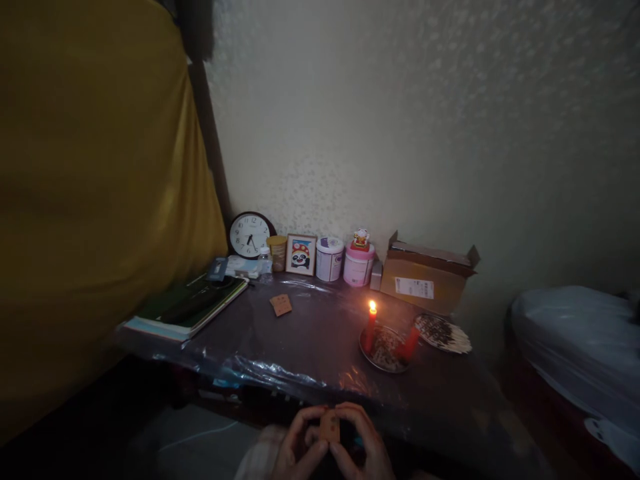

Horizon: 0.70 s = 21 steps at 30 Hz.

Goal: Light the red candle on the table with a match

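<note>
Both my hands meet at the bottom middle, in front of the table's near edge. A small brown cardboard matchbox (329, 427) with dark marks on its face is held between them. My left hand (303, 448) pinches its left side between thumb and fingers. On the other side, my right hand (364, 445) grips it the same way. Similar small brown boxes (281, 305) lie on the table. A lit red candle (371, 330) stands upright on a round metal plate (385, 366), beside a tilted red candle (411, 342). To the right, a plate holds many matchsticks (453, 337).
A dark table (310, 333) under clear plastic spans the middle. Along the wall stand a clock (250, 235), a framed panda picture (301, 255), a white tin (329, 260), a pink tin (359, 267) and a cardboard box (425, 277). Books (190, 307) lie left, near a yellow curtain (100, 200).
</note>
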{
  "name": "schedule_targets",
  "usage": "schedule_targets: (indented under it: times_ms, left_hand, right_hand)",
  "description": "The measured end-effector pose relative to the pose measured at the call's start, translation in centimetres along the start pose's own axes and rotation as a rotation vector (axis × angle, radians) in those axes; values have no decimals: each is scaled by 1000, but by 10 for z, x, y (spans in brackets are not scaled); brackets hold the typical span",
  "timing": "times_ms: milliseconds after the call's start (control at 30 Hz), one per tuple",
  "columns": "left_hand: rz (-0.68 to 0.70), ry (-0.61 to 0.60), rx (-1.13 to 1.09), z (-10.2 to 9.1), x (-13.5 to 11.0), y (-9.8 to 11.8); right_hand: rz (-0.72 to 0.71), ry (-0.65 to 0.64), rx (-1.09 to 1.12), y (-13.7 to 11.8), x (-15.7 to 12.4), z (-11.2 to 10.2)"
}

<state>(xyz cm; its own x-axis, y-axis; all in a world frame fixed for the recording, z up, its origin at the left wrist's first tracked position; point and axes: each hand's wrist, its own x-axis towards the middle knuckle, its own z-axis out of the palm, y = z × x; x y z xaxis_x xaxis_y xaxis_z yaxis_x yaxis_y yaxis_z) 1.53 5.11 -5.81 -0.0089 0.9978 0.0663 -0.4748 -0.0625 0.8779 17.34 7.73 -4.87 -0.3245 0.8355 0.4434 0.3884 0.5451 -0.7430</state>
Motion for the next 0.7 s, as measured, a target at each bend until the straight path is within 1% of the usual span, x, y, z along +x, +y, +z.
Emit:
schedule_targets:
  times_ms: [100, 267, 367, 567, 700]
  left_hand:
    - [-11, -21, -36, -2, 0, -2]
    - [-1, 37, -84, -2, 0, -5]
    - [-4, 26, -155, -4, 2, -6]
    - [-227, -4, -285, -6, 6, -4]
    - [-282, -10, -339, -4, 8, -1]
  right_hand:
    - [8, 13, -3, 0, -1, -1]
    - [-2, 25, 5, -2, 1, -2]
    - [-18, 52, 18, -2, 1, -1]
    - [-16, 203, 90, -2, -3, 7]
    - [-14, 209, 143, -1, -4, 10]
